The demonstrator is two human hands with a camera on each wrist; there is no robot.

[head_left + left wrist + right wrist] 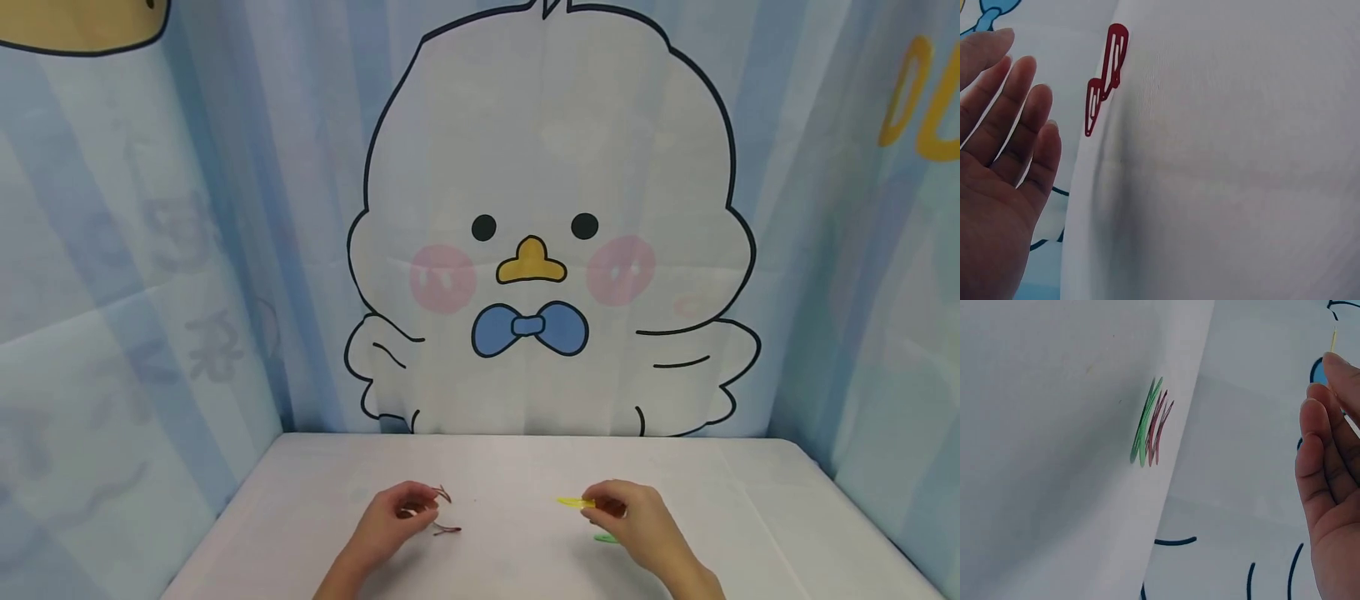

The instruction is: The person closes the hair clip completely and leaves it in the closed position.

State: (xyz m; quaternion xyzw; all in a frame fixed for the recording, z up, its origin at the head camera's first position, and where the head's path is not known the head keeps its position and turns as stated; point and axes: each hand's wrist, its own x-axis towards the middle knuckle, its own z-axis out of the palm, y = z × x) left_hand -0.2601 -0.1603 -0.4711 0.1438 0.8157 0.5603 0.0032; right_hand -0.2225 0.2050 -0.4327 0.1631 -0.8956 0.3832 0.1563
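Two dark red snap hair clips (1115, 59) lie on the white table, overlapping in the left wrist view. My left hand (393, 518) hovers beside them, thumb and fingers apart and slightly bent. Nothing shows in the left palm (997, 181). Thumb and forefinger of my right hand (637, 521) pinch a yellow hair clip (573, 502), raised over the table and pointing left. Only its thin edge shows in the right wrist view. Beneath the right hand lies a green hair clip (605, 539), partly covered by that hand in the head view.
Beyond the green clip, dark red clips (1155, 434) show in the right wrist view. The white table (517, 467) ends at a fabric backdrop (547, 167) printed with a big white cartoon chick. Blue curtain-like walls (112, 250) stand at both sides.
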